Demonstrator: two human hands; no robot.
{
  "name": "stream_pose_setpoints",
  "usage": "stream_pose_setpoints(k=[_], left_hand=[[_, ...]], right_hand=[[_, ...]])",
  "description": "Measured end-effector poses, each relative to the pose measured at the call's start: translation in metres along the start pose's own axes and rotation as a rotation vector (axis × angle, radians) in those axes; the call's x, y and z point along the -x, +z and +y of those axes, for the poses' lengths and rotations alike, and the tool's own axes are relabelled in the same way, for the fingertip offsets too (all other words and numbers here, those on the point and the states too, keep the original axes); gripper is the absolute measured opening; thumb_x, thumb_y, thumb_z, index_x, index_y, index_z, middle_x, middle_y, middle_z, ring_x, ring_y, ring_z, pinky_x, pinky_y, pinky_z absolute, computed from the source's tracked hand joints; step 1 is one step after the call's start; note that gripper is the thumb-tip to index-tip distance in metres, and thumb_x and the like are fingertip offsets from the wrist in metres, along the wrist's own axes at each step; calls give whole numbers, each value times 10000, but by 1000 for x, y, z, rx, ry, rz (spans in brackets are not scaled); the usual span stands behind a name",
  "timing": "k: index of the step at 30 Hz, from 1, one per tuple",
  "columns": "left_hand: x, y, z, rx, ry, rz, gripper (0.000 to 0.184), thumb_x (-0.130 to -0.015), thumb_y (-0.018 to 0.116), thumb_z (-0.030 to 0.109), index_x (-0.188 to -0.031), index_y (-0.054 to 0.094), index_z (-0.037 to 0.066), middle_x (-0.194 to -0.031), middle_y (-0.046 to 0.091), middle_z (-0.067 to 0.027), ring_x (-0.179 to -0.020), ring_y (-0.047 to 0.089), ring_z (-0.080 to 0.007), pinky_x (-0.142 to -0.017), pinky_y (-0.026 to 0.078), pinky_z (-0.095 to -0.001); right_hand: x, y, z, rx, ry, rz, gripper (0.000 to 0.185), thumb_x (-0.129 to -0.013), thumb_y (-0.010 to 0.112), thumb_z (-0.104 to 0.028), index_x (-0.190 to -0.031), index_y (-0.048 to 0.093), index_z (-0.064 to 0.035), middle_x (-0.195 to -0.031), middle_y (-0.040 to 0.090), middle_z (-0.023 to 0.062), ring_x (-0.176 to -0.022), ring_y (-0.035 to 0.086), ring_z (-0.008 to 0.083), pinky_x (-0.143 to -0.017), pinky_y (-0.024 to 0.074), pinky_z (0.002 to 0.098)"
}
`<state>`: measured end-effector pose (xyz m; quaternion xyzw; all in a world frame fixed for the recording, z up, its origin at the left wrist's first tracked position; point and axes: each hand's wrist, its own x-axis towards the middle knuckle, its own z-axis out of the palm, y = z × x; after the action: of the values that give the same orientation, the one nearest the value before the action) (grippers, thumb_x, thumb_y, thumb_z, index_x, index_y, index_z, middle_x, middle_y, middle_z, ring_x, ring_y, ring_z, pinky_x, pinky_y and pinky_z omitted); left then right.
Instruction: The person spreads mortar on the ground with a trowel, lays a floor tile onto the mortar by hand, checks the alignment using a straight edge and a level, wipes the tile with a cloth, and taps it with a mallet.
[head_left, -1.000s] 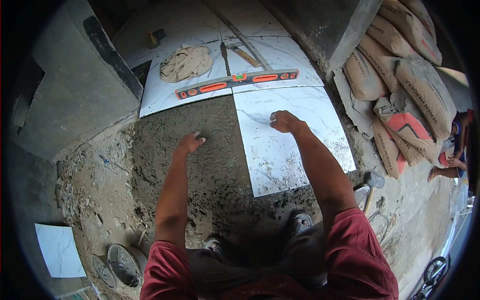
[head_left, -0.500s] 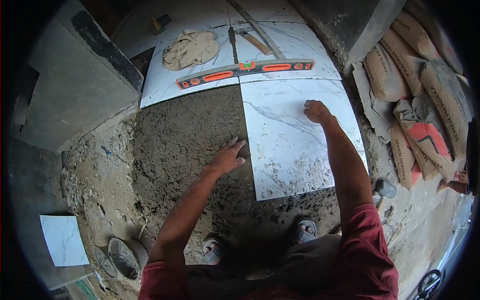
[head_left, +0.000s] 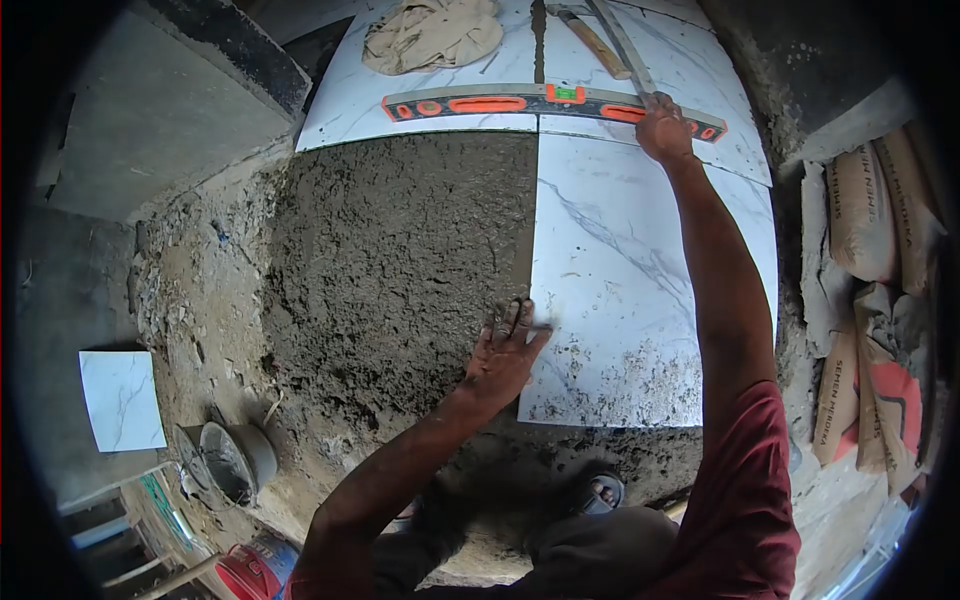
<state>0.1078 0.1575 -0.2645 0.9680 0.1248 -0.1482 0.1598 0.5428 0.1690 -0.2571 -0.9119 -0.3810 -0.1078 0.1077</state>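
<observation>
My right hand [head_left: 665, 130] is closed over the right part of a black-and-orange spirit level [head_left: 487, 104]. The level lies across the far marble-patterned tiles. With fingers spread, my left hand [head_left: 503, 350] is at the left edge of the near white tile [head_left: 620, 265], beside the wet mortar bed [head_left: 400, 240]. Whether its fingertips press on the mortar or hover just over it, I cannot tell. Mortar crumbs dirty the near end of that tile.
A crumpled cloth [head_left: 432, 35] and a wooden-handled hammer [head_left: 595, 45] lie on the far tiles. Cement sacks [head_left: 862, 215] are stacked at the right. Buckets [head_left: 238, 462] stand at the lower left, near a cut tile piece [head_left: 122, 400]. A concrete wall [head_left: 185, 110] borders the left.
My right hand has moved from above the near tile forward to the spirit level and taken hold of it. My left hand has come nearer along the tile's left edge. The view has shifted.
</observation>
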Motion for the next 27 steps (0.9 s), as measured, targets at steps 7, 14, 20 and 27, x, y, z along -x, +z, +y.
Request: stream_pose_setpoints(k=[7,14,20,27], left_hand=[[-1,10,1,-130,30,151,861,-685,785,305,-1422,360,173,-1516,207,-209,-1422,178,-351,-1130,190,-549],[-2,13,3,-134,28,129,820,-685,783,313,-1391,395,161,-1510,213,-221,-1421,180,-353,-1145,161,-523],[-2,9,3,-130,29,105,814,-692,779,287,-1395,392,154,-1509,208,-229,-1421,179,-353,-1146,148,-525],[-2,6,4,-69,-6,102,783,-731,752,229,-1413,373,161,-1525,164,-221,-1427,167,-351,-1120,193,-564]], right_hand=[[-25,11,-43,102,-12,-174,495,-921,471,-290,-1402,385,-210,-1445,389,87,-1363,318,283,-1059,240,610],[-40,12,-44,100,-72,-198,394,-900,557,-350,-1268,492,-227,-1278,514,92,-1276,420,298,-1027,300,586],[-49,35,-120,65,-206,-99,366,-887,581,-331,-1228,528,-210,-1137,558,79,-1112,517,282,-880,404,535],[-67,42,-130,26,-292,13,346,-909,550,-303,-1234,545,-187,-1089,582,81,-1049,559,280,-848,434,476]])
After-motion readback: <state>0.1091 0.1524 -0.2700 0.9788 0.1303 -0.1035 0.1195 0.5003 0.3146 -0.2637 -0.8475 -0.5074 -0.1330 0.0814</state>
